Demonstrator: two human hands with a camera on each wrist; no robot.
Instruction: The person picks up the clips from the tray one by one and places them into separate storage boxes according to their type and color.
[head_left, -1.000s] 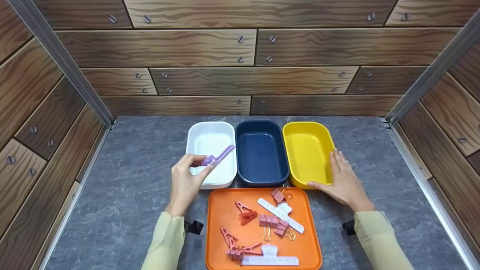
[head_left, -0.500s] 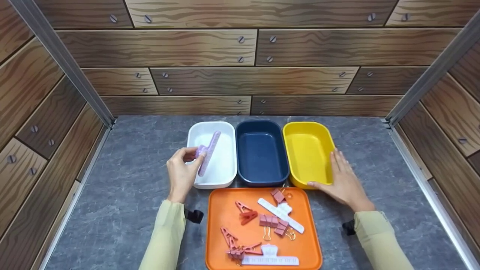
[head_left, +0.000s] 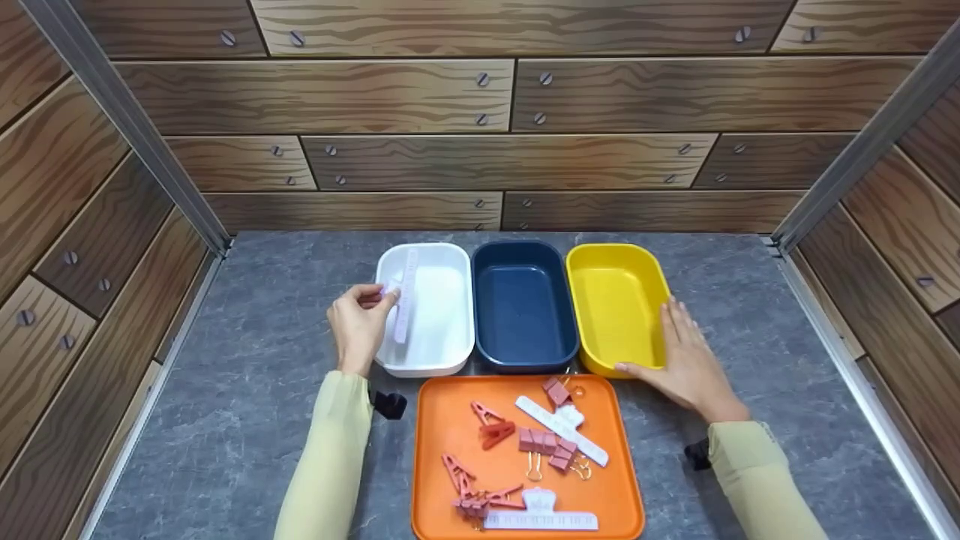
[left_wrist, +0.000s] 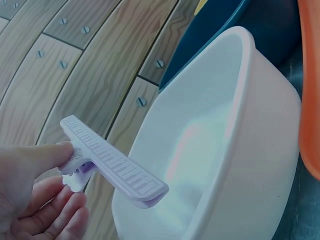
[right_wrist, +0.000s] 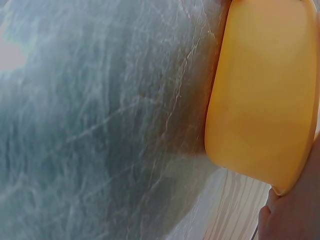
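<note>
My left hand (head_left: pixel 356 322) pinches a pale purple bag clip (head_left: pixel 406 296) by its scalloped handle, between thumb and fingers, over the left side of the white bin (head_left: pixel 442 319). In the left wrist view the clip's long ridged bar (left_wrist: pixel 117 160) slants down, its lower end overlapping the bin's rim (left_wrist: pixel 245 55). The right hand (head_left: pixel 694 367) rests with straight fingers along the right wall of the yellow bin (head_left: pixel 619 300), its thumb reaching the near rim. The right wrist view shows the yellow bin's outer side (right_wrist: pixel 260 95) beside that hand.
A navy bin (head_left: pixel 525 315) stands between the white and yellow ones. In front, an orange tray (head_left: pixel 435 405) holds red pegs (head_left: pixel 495 433), pink binder clips (head_left: pixel 538 441) and two white bag clips (head_left: pixel 541 519). Wood-patterned walls (head_left: pixel 420 161) enclose the grey tabletop (head_left: pixel 247 337).
My left hand has moved left and slightly away over the white bin, turning the purple bag clip from slanted to nearly lengthwise. The right hand has stayed put.
</note>
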